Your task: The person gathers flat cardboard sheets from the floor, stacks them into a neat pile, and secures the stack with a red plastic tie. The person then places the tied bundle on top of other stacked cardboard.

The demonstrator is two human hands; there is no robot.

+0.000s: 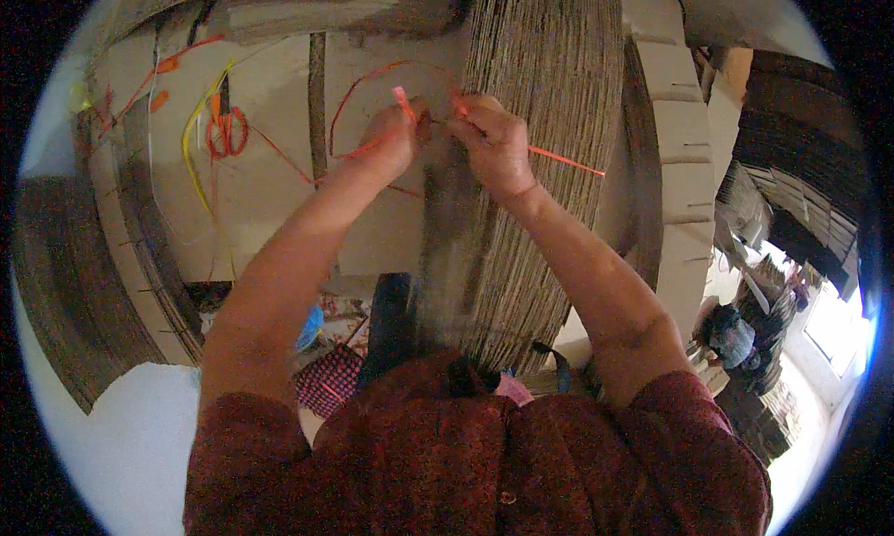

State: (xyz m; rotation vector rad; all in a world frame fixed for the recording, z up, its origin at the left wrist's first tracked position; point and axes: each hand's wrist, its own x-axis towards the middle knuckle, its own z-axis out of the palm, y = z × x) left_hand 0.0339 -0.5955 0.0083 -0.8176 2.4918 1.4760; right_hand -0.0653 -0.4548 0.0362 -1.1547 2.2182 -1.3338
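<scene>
A person in a dark red shirt works a thin orange strap (568, 161) at the near-left edge of a tall stack of cardboard (549, 56), sheets standing tightly side by side. The left hand (395, 140) is closed on the strap, a short pink-orange end poking up past the thumb; the right hand (498, 147) is closed on it too, a loose tail running out across the cardboard. The hands sit close together with a narrow gap between them (blur hides exactly how the fingers pinch the strap, and whether any knot has formed). A slack loop of the same colour curves over the pale board (270, 233) beyond the left hand.

On that board lie orange-handled scissors (226, 135) and a curving yellow strap (190, 131), both well apart from the hands. A second stack of cardboard (56, 284) fills the far left.

The likeliest trouble, judging by the scene, is slipping: the strap looks smooth and narrow, and a weak pinch on the short end could let it slide free. Too hard a pull might crush the edges of the sheets or snap the strap; uneven tension could let the stack fan out. The slack loop, lying toward the scissors, might also snag on stray strands there.
</scene>
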